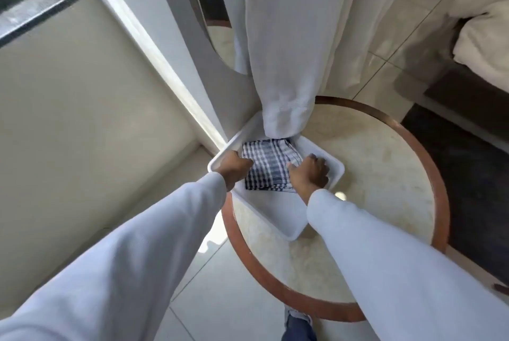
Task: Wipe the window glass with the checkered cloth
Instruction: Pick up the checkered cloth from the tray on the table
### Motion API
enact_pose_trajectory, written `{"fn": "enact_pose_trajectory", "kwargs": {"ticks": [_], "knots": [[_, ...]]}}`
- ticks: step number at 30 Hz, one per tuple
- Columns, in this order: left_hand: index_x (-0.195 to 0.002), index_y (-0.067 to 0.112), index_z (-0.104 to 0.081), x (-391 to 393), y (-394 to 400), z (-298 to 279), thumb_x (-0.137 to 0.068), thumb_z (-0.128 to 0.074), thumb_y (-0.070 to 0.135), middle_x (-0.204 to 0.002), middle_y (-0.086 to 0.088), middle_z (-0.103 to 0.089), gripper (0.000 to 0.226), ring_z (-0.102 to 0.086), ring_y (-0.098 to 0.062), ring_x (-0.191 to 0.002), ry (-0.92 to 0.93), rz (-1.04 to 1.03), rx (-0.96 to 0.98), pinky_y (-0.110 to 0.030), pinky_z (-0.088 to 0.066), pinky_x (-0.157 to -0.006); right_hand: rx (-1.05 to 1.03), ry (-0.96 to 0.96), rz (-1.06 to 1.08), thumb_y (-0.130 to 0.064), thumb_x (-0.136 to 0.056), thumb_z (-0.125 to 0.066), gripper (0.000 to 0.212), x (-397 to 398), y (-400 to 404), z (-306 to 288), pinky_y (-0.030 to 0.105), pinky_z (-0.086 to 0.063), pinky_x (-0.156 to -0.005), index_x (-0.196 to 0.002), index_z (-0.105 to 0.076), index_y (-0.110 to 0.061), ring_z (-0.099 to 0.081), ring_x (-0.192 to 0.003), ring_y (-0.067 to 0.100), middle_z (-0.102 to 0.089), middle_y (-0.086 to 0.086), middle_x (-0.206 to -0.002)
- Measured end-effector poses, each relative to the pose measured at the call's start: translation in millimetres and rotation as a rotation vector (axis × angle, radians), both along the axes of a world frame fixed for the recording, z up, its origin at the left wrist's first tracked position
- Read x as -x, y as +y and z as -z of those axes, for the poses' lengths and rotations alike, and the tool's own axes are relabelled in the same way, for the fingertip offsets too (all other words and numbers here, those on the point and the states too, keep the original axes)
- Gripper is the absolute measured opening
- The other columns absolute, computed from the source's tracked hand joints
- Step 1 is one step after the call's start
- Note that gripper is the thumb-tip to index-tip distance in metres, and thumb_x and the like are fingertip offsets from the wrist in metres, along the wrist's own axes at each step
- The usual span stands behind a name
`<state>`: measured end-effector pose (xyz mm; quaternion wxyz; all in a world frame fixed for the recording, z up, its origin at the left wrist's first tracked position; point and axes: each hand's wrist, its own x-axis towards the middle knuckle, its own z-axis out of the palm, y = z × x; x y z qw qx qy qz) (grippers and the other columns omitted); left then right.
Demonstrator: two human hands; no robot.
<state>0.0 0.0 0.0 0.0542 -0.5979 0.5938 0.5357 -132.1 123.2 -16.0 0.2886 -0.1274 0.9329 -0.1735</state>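
Observation:
The blue-and-white checkered cloth point(271, 164) lies folded in a white tray point(275, 216) on a round table. My left hand point(234, 168) is closed on the cloth's left edge, at the tray's rim. On the cloth's right edge rests my right hand point(309, 174), its fingers curled over the fabric. The cloth's far end is hidden under the hem of a white curtain point(286, 65). The window glass point(68, 120) fills the left of the view, with its white frame point(154, 45) running down to the tray.
The round table point(380, 175) has a pale stone top and a brown rim. A bed with white bedding point(484, 37) stands at the right, with dark carpet below it. Pale floor tiles lie under the table. My foot point(298, 324) shows at the bottom.

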Motion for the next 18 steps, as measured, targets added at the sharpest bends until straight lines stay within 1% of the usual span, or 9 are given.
{"fn": "enact_pose_trajectory", "kwargs": {"ticks": [2, 3, 4, 6, 7, 10, 13, 16, 18], "knots": [[-0.113, -0.002, -0.068, 2, -2, 3, -0.100, -0.072, 0.025, -0.103, -0.019, -0.077, 0.030, -0.070, -0.034, -0.099, 0.003, 0.055, -0.019, -0.034, -0.061, -0.082, -0.012, -0.031, -0.044, -0.025, -0.102, -0.069, 0.039, -1, 0, 2, 0.050, -0.050, -0.106, -0.132, -0.064, -0.001, -0.051, -0.139, 0.045, -0.061, 0.024, -0.145], [-0.092, 0.004, -0.070, 1, -4, 4, -0.098, -0.075, 0.022, -0.085, -0.010, -0.073, 0.020, -0.067, -0.029, -0.089, 0.010, 0.082, -0.028, -0.025, -0.056, -0.064, 0.007, -0.056, -0.066, -0.023, -0.099, -0.070, 0.030, -1, 0, 6, 0.047, -0.053, -0.100, -0.121, -0.069, -0.002, -0.057, -0.133, 0.044, -0.067, 0.024, -0.136], [-0.077, 0.011, -0.066, 0, -6, 6, -0.097, -0.077, 0.020, -0.072, -0.002, -0.064, 0.024, -0.060, -0.025, -0.076, -0.012, 0.098, -0.028, -0.021, -0.045, -0.052, 0.032, -0.090, -0.075, -0.023, -0.096, -0.072, 0.019, -1, 1, 5, 0.042, -0.055, -0.088, -0.103, -0.072, -0.005, -0.065, -0.122, 0.042, -0.073, 0.022, -0.122], [-0.076, 0.013, -0.065, -2, -9, 0, -0.096, -0.078, 0.021, -0.072, -0.001, -0.060, 0.025, -0.051, -0.019, -0.066, -0.019, 0.124, -0.018, -0.020, -0.038, -0.053, 0.141, -0.169, -0.084, -0.028, -0.092, -0.074, 0.029, 3, 6, 3, 0.033, -0.046, -0.067, -0.072, -0.058, -0.015, -0.067, -0.091, 0.032, -0.069, 0.011, -0.085], [-0.085, 0.010, -0.068, -5, -10, -10, -0.096, -0.078, 0.021, -0.081, -0.004, -0.062, 0.019, -0.051, -0.021, -0.069, -0.004, 0.132, -0.017, -0.023, -0.040, -0.059, 0.203, -0.220, -0.080, -0.031, -0.092, -0.074, 0.032, 5, 10, -2, 0.030, -0.042, -0.062, -0.071, -0.055, -0.018, -0.064, -0.085, 0.027, -0.064, 0.003, -0.077], [-0.108, 0.004, -0.071, -20, -21, -47, -0.097, -0.079, 0.019, -0.098, -0.012, -0.063, 0.020, -0.052, -0.019, -0.070, 0.007, 0.180, -0.020, -0.026, -0.041, -0.060, 0.351, -0.354, -0.041, -0.034, -0.094, -0.072, 0.017, 4, 23, -34, 0.023, -0.048, -0.062, -0.098, -0.069, -0.018, -0.071, -0.085, 0.015, -0.074, -0.006, -0.090], [-0.116, 0.008, -0.071, -41, -34, -110, -0.098, -0.078, 0.022, -0.101, -0.008, -0.066, 0.023, -0.056, -0.014, -0.072, 0.018, 0.225, -0.049, -0.024, -0.038, -0.061, 0.472, -0.422, 0.017, -0.025, -0.093, -0.074, 0.004, -10, 22, -80, 0.015, -0.052, -0.049, -0.091, -0.073, -0.022, -0.075, -0.064, 0.006, -0.080, -0.011, -0.071], [-0.113, 0.014, -0.070, -72, -45, -200, -0.099, -0.077, 0.027, -0.096, -0.002, -0.071, 0.019, -0.062, -0.011, -0.076, 0.033, 0.238, -0.054, -0.026, -0.040, -0.066, 0.594, -0.548, 0.074, -0.006, -0.093, -0.073, 0.011, -32, 7, -150, 0.024, -0.063, -0.054, -0.094, -0.075, -0.017, -0.079, -0.062, 0.008, -0.082, -0.003, -0.077], [-0.119, 0.013, -0.073, -95, -53, -263, -0.101, -0.075, 0.028, -0.101, -0.003, -0.075, 0.024, -0.068, -0.013, -0.084, 0.038, 0.261, -0.058, -0.028, -0.042, -0.070, 0.638, -0.611, 0.054, 0.002, -0.094, -0.071, 0.015, -47, -6, -204, 0.028, -0.065, -0.054, -0.098, -0.073, -0.012, -0.080, -0.062, 0.012, -0.080, 0.004, -0.085]]}}
